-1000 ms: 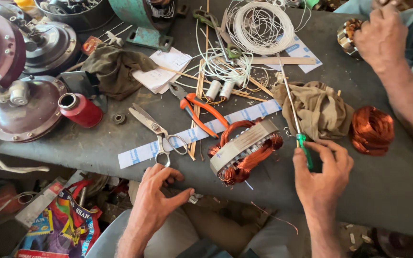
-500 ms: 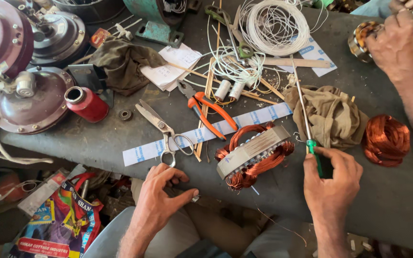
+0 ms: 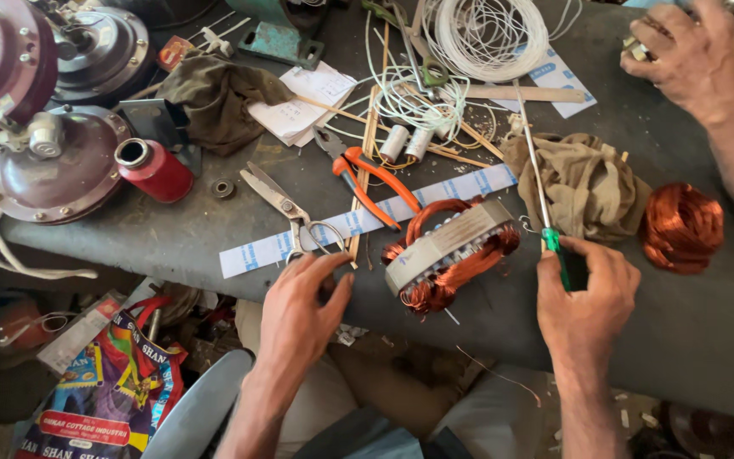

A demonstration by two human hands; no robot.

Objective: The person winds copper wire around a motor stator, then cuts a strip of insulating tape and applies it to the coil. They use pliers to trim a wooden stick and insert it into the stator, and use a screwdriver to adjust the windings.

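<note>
Stator (image 3: 450, 252), grey core wound with copper, lies tilted beside right hand (image 3: 586, 293) gripping screwdriver (image 3: 545, 204).

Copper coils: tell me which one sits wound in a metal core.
The copper winding in the grey stator core, between both hands; the loose copper coil by the tan cloth has no core.

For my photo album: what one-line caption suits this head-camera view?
Left hand reaches toward scissors, right hand grips a green-handled screwdriver beside a copper-wound stator.
</note>
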